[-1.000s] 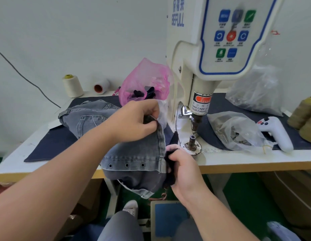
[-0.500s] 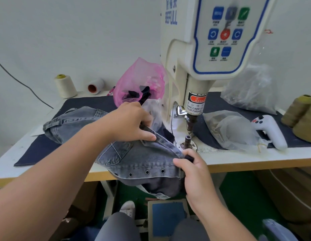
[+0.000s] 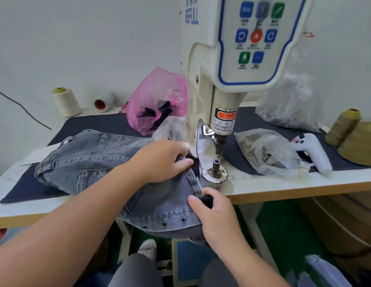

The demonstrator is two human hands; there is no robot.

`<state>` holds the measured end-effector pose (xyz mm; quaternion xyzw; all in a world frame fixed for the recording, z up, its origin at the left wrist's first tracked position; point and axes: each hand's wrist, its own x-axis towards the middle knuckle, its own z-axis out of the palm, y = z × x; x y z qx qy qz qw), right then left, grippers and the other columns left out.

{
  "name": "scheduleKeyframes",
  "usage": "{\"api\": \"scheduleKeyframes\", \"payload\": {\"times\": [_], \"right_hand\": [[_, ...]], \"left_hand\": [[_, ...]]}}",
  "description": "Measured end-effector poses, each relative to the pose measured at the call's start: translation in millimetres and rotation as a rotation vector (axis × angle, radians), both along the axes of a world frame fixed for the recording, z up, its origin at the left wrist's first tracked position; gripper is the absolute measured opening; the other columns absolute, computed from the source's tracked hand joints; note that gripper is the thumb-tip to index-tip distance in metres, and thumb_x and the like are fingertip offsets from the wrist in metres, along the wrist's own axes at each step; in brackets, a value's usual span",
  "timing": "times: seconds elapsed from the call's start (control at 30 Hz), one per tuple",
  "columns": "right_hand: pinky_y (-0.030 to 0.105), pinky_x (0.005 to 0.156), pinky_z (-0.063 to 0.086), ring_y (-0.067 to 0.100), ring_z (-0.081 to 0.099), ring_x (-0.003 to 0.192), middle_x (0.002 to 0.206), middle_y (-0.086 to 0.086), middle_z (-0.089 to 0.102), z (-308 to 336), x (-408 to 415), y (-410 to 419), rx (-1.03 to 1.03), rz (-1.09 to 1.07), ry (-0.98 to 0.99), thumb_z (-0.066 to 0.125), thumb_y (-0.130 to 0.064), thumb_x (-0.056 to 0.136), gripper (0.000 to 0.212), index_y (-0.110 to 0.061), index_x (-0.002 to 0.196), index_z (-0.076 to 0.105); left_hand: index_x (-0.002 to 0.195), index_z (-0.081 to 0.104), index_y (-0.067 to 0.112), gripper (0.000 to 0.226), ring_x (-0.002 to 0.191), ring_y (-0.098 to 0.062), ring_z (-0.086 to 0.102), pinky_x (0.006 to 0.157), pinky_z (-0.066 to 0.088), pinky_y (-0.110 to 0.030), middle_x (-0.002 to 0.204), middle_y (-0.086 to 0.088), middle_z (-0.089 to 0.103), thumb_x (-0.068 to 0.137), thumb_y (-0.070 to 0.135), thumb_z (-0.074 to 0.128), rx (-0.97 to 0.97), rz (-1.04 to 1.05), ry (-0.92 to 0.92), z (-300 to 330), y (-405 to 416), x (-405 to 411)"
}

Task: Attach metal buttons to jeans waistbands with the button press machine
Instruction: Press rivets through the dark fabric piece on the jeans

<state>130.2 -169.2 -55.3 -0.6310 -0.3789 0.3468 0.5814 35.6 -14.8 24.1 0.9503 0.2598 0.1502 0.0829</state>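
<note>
Grey jeans (image 3: 93, 162) lie on the table left of the button press machine (image 3: 232, 65). Their waistband (image 3: 192, 179) runs just left of the machine's lower die post (image 3: 216, 166). My left hand (image 3: 159, 160) grips the far end of the waistband beside the die. At the table's front edge my right hand (image 3: 211, 212) pinches the near end, thumb on top. A row of metal eyelets (image 3: 173, 222) shows on the flap hanging over the edge. The upper punch (image 3: 218, 143) stands raised above the die.
A pink bag (image 3: 157, 102) with dark pieces sits behind the jeans. Clear bags of metal parts (image 3: 265, 152) and a white handheld controller (image 3: 313, 152) lie right of the die. Thread cones (image 3: 344, 127) stand at the right, more spools (image 3: 66, 102) at the back left. A foot pedal (image 3: 190, 262) lies below.
Both hands have carried the waistband down and to the right, laying it flat beside the die. The rest of the jeans has spread out over the table.
</note>
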Motion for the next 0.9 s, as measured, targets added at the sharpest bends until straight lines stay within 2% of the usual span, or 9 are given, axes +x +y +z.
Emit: {"api": "scheduleKeyframes", "payload": {"times": [0.07,0.13,0.2,0.3,0.37,0.5,0.63,0.8,0.9], "right_hand": [[0.059,0.068,0.056,0.040,0.065,0.082,0.080,0.013,0.066,-2,2,-1,-0.034,-0.036,-0.039,0.060,-0.045,0.081,0.024,-0.021,0.082,0.064],[0.053,0.060,0.059,0.031,0.069,0.074,0.075,0.006,0.067,-4,10,0,-0.048,-0.097,-0.059,0.063,-0.041,0.089,0.019,-0.025,0.078,0.065],[0.038,0.050,0.056,0.021,0.069,0.065,0.068,-0.003,0.067,-3,19,2,-0.021,-0.143,-0.058,0.063,-0.033,0.094,0.021,-0.029,0.074,0.066],[0.029,0.053,0.047,0.015,0.066,0.062,0.063,-0.007,0.065,1,31,5,0.025,-0.172,-0.053,0.065,-0.032,0.094,0.025,-0.030,0.069,0.065],[0.029,0.056,0.048,0.010,0.065,0.062,0.065,-0.006,0.066,5,39,7,0.038,-0.197,-0.048,0.067,-0.034,0.092,0.022,-0.029,0.070,0.066],[0.042,0.069,0.055,0.022,0.070,0.074,0.072,0.001,0.071,13,60,9,0.047,-0.220,-0.006,0.067,-0.047,0.075,0.023,-0.025,0.073,0.070],[0.035,0.063,0.051,0.013,0.069,0.067,0.068,-0.002,0.070,19,84,9,0.074,-0.222,-0.032,0.069,-0.038,0.084,0.019,-0.027,0.069,0.071],[0.030,0.060,0.050,0.011,0.069,0.063,0.066,-0.002,0.070,21,99,10,0.031,-0.187,-0.043,0.066,-0.027,0.094,0.026,-0.026,0.068,0.070],[0.031,0.063,0.051,0.014,0.070,0.072,0.072,-0.003,0.072,16,96,9,-0.012,-0.147,-0.023,0.065,-0.028,0.094,0.024,-0.026,0.070,0.070]], "left_hand": [[0.063,0.036,0.026,0.043,0.052,-0.006,0.041,0.051,0.026,-0.030,0.056,0.007,0.045,0.094,0.042,0.061,-0.036,0.034,0.111,-7,2,-1],[0.064,0.038,0.025,0.041,0.054,-0.006,0.041,0.052,0.027,-0.030,0.058,0.008,0.046,0.093,0.044,0.060,-0.062,0.057,0.139,-10,4,-1],[0.066,0.039,0.025,0.040,0.051,-0.007,0.040,0.051,0.029,-0.030,0.056,0.007,0.046,0.094,0.045,0.059,-0.059,0.067,0.087,-12,3,3],[0.068,0.045,0.023,0.037,0.049,-0.006,0.040,0.051,0.030,-0.028,0.055,0.007,0.047,0.094,0.046,0.059,-0.094,0.050,-0.023,-11,1,9],[0.076,0.057,0.018,0.033,0.051,-0.005,0.044,0.051,0.031,-0.021,0.058,0.007,0.050,0.094,0.044,0.059,-0.202,0.030,-0.083,-9,2,14],[0.080,0.064,0.006,0.032,0.048,-0.001,0.042,0.052,0.034,-0.016,0.058,0.005,0.049,0.095,0.034,0.063,-0.420,-0.035,-0.150,-6,0,23],[0.081,0.064,0.007,0.033,0.056,0.002,0.045,0.057,0.037,-0.011,0.064,0.008,0.053,0.097,0.035,0.061,-0.481,-0.026,-0.250,-6,-2,33],[0.074,0.059,0.004,0.037,0.057,-0.001,0.043,0.056,0.035,-0.013,0.068,0.002,0.054,0.095,0.034,0.062,-0.505,0.000,-0.280,-12,-3,47],[0.069,0.059,0.014,0.031,0.055,0.004,0.047,0.056,0.037,-0.010,0.058,0.017,0.055,0.094,0.033,0.065,-0.533,0.045,-0.319,-19,-2,50]]}}
